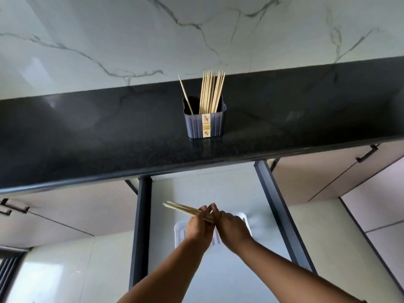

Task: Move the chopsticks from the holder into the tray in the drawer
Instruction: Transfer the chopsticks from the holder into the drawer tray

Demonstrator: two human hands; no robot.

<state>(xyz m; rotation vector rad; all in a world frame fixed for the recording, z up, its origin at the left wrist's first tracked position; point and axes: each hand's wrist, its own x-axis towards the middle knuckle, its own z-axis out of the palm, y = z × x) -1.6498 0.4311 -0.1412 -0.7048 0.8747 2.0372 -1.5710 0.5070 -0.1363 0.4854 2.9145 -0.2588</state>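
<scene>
A dark blue ribbed holder (pixel 204 123) stands on the black countertop (pixel 87 136) with several wooden chopsticks (pixel 212 91) upright in it and one leaning to its left side. Below, the drawer (pixel 196 189) is pulled out. Both hands meet above a white tray (pixel 179 231) lying in the drawer. My left hand (pixel 199 226) is closed on a bundle of chopsticks (pixel 181 208) whose ends point up and left. My right hand (pixel 231 228) touches the same bundle from the right; how far its fingers wrap it is hidden. The hands cover most of the tray.
A marble-patterned wall (pixel 196 36) rises behind the counter. Dark drawer side rails (pixel 282 215) run along both sides of the drawer. Closed cabinet fronts with dark bar handles (pixel 367 154) flank it left and right. A pale floor shows below.
</scene>
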